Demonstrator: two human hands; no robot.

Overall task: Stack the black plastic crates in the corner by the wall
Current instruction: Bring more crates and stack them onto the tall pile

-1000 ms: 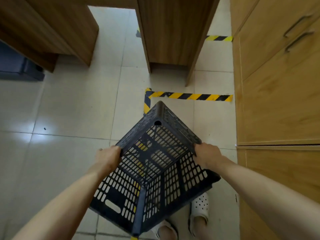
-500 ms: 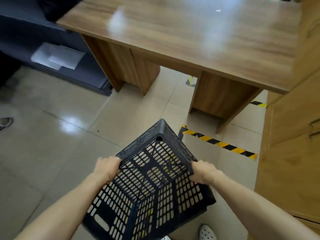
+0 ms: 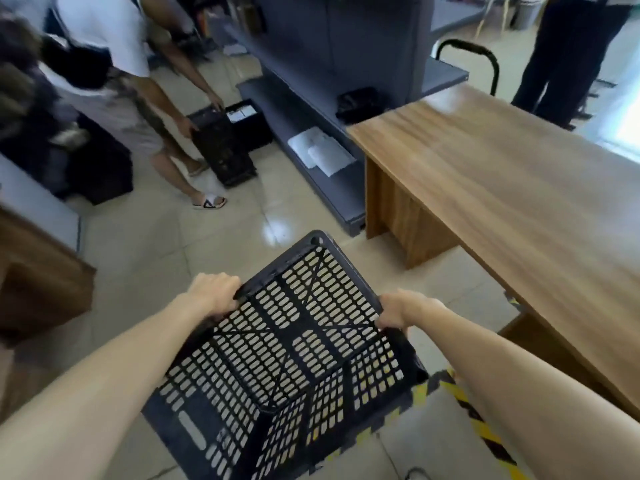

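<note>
Head view: the wooden table [image 3: 502,188] occupies the right side above the tiled floor [image 3: 145,244]. The black plastic crate [image 3: 287,362] is held off the floor at lower centre, a perforated grid panel facing up and one corner pointing away from the camera. Its sides carry slotted holes. The left hand [image 3: 215,296] and right hand [image 3: 403,308] each grip an opposite edge, fingers curled round it.

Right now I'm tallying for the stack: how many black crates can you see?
2 for sure: one crate held by both hands, and one upright crate on the floor, gripped by another person. A dark box behind it may be a third; others may be hidden.
</note>
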